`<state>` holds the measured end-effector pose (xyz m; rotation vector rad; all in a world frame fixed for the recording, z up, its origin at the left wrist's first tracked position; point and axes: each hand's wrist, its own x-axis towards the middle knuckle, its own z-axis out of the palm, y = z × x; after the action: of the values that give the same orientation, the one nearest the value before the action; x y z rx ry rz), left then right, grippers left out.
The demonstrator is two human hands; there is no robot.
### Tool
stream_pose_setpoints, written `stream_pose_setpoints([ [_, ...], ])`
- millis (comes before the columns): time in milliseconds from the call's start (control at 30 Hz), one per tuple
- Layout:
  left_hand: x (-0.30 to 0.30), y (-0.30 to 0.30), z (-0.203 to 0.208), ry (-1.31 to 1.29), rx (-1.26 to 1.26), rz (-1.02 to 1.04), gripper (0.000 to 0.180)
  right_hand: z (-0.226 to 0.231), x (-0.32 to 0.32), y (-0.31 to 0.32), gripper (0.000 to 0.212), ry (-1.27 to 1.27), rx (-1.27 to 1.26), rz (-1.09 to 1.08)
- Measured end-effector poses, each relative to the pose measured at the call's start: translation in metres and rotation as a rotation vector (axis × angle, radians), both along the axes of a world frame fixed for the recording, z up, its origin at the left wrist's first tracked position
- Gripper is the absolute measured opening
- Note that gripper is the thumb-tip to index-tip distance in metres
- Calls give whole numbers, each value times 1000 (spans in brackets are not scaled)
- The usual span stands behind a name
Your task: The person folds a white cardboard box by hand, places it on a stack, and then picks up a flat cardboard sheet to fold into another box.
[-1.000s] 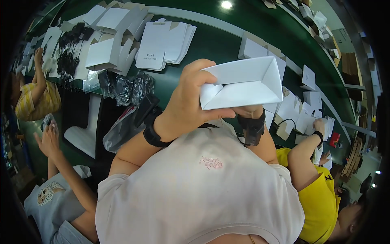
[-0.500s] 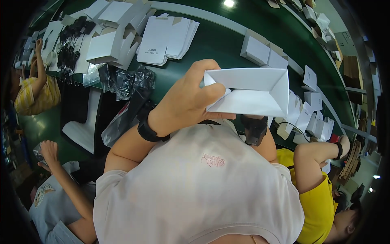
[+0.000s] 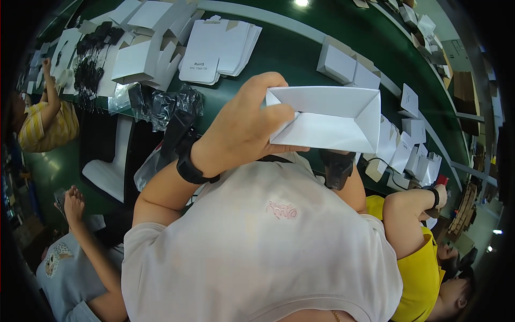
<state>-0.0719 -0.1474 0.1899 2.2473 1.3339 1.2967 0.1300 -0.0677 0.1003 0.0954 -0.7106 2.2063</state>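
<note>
Box (image 3: 335,126) is up in front of the pale shirt (image 3: 263,247), walls squared, mouth not closed yet — left hand (image 3: 236,121) pinching its left end, right hand hidden, can't tell. Flat cartons (image 3: 201,45) remain unfolded.

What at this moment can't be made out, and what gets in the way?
All in the head view:
- Right hand, its grip included: hidden behind the white box.
- The box's near-left inner corner: covered by the left hand.
- The box's outer far end: faces away from the camera.
- Contents of the dark plastic bags: obscured by crinkled film.
- Item in the lower-left co-worker's hand: too small and blurred.
</note>
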Motion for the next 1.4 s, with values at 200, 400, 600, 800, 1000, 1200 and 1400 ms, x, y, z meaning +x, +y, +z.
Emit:
stream_pose_setpoints([
  [200,2,-4,-8,-51,7,84,76,-4,0,6,54,-61,12,-9],
  [400,2,-2,-8,-64,-22,61,77,-9,1,6,57,-104,26,-40],
  [600,5,-2,-2,-110,-23,22,74,-13,-7,-2,61,-150,45,-71],
  [800,1,3,-11,-141,164,48,56,4,-22,-2,56,-70,-37,-38],
  [1000,1,-1,-12,-118,149,74,56,9,-20,-5,52,-169,-126,-60],
  [1200,6,3,-26,-307,132,8,71,7,-12,-3,65,-706,643,-273],
  [1400,6,0,-2,-192,-145,-20,88,3,-19,1,64,-280,35,7],
])
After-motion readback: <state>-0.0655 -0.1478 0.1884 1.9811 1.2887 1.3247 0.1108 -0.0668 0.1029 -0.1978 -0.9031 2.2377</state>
